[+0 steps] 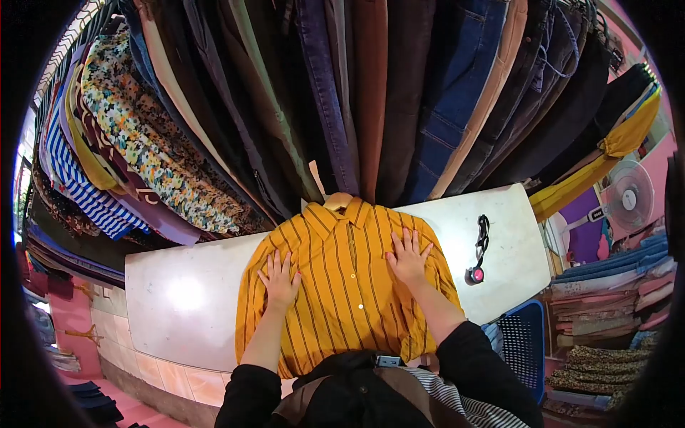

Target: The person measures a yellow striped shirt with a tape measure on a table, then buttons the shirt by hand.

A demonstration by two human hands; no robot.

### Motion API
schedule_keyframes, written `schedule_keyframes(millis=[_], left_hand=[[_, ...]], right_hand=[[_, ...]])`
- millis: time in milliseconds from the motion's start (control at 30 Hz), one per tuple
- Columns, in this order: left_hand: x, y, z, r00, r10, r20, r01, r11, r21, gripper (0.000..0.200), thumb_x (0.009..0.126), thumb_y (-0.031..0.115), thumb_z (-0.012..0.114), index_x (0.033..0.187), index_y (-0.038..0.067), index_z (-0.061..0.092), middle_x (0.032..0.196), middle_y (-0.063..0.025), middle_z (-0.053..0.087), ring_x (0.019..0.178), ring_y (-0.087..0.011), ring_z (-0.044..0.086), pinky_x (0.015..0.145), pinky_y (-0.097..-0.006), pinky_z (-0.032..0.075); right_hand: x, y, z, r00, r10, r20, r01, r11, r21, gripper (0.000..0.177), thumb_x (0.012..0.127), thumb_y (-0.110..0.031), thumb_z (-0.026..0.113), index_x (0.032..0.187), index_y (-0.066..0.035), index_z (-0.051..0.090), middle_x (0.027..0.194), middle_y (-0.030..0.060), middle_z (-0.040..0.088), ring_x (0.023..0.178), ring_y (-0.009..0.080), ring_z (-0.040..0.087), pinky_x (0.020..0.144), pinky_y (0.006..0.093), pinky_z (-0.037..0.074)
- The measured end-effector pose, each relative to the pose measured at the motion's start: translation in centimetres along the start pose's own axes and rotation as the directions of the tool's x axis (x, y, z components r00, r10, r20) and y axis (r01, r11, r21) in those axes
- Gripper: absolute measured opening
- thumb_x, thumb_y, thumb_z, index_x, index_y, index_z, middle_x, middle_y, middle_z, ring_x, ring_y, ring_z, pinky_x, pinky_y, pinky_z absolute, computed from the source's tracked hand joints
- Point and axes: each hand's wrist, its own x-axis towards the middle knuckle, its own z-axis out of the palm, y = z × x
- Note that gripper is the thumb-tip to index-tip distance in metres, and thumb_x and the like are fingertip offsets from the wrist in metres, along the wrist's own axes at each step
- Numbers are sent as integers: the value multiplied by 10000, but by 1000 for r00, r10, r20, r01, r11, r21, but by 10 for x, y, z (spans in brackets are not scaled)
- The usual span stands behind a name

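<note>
Head view: the left hand (pixel 278 279) and right hand (pixel 408 258) are lying spread and flat on the shirt (pixel 349 303), which is resting under both palms on the table (pixel 178 292). It is looking buttoned and smoothed, seemingly not yet folded, with the hanger (pixel 337 200) beyond the fingertips. Trousers (pixel 399 93) are hanging farther off.

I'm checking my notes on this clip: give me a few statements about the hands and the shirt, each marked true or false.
1. The left hand and the right hand both lie flat on the yellow striped shirt. True.
2. The shirt lies on the floor. False: it lies on the white table.
3. The right hand holds the black cord. False: the cord lies apart on the table, to the right of the shirt.
4. Trousers hang behind the table. True.
</note>
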Motion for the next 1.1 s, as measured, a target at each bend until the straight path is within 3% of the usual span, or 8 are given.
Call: schedule_keyframes(millis=[33, 67, 133, 200, 267, 433, 933, 1100], left_hand=[[-1, 8, 0, 999, -27, -40, 28, 1000, 12, 540, 882, 285, 547, 1395, 171, 424, 1506, -110, 270, 1405, -337, 197, 1124, -585, 106], [-3, 16, 0, 995, -55, -79, 57, 998, 23, 510, 872, 245, 556, 1366, 155, 465, 1480, -123, 318, 1390, -349, 229, 1122, -575, 135], [-7, 35, -1, 993, 81, -90, -98, 971, -218, 440, 846, 168, 570, 1280, 105, 531, 1365, -152, 425, 1303, -342, 350, 1078, -519, 256], [-11, 68, -4, 980, 196, -45, -197, 897, -395, 362, 824, 103, 590, 1182, 52, 588, 1191, -174, 531, 1148, -324, 486, 976, -449, 389], [-15, 96, 2, 975, 221, 38, -168, 833, -527, 297, 808, 71, 613, 1100, 19, 623, 1034, -178, 598, 980, -297, 584, 860, -389, 479], [-13, 111, 46, 995, 101, 24, -59, 736, -674, 171, 784, 46, 652, 949, 4, 674, 844, -139, 649, 761, -244, 645, 728, -327, 524], [-7, 106, 58, 925, 12, 379, 296, 600, -743, 143, 775, 131, 696, 860, 18, 673, 767, -56, 664, 716, -135, 616, 685, -274, 495], [-9, 115, 53, 933, -78, 350, 318, 632, -706, 152, 771, 134, 697, 862, 13, 693, 770, -67, 677, 725, -140, 626, 688, -275, 498]], right_hand=[[-2, -11, -2, 997, 23, -75, -24, 1000, -14, 533, 884, -397, 523, 1371, -190, 452, 1522, 104, 265, 1435, 303, 140, 1036, 725, 23], [-6, -21, -4, 999, 42, -7, -41, 999, 31, 478, 872, -364, 546, 1305, -168, 500, 1468, 118, 335, 1388, 307, 228, 1026, 697, 106], [-14, -49, -25, 990, 67, 127, -82, 990, 117, 372, 847, -298, 591, 1175, -123, 595, 1361, 148, 475, 1294, 317, 402, 1005, 642, 274], [-28, -68, -3, 982, 2, 190, -107, 834, 541, 237, 810, -237, 635, 982, -75, 650, 1084, 154, 638, 1010, 325, 600, 840, 491, 469], [-42, -84, 20, 996, 43, 73, -75, 841, 536, 252, 804, -228, 659, 982, -49, 650, 853, 146, 677, 783, 312, 657, 689, 371, 522], [-36, -83, 38, 983, 48, 176, -144, 796, 587, 184, 781, -203, 671, 887, -53, 682, 872, 146, 682, 836, 319, 653, 749, 398, 516], [-36, -67, 33, 962, -37, 272, -187, 639, 746, 142, 795, -181, 671, 840, -48, 693, 769, 124, 674, 713, 254, 646, 674, 360, 490], [-37, -70, 31, 964, -21, 264, -180, 681, 710, 149, 801, -183, 667, 853, -47, 699, 753, 112, 676, 698, 233, 645, 669, 345, 488]])
